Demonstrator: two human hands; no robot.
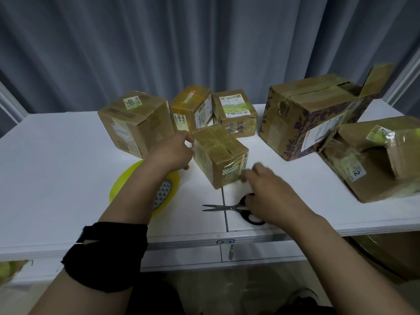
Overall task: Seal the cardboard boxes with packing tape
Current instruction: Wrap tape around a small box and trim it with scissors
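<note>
The white table [56, 169] carries several cartons. The largest is the purple-patterned box [313, 114] at the right, with a tape strip sticking up from its far end, and beside it lies a box with an open end [375, 160]. At the centre stands the small taped box [218, 153]. The left hand [172, 153] grips its left side, while the right hand [270, 196] touches its lower near corner, too blurred to tell its grip. This looks like smoothing the tape down. Next, probably fetch the yellow tape roll [127, 185] under the left forearm, then the scissors [218, 207].
</note>
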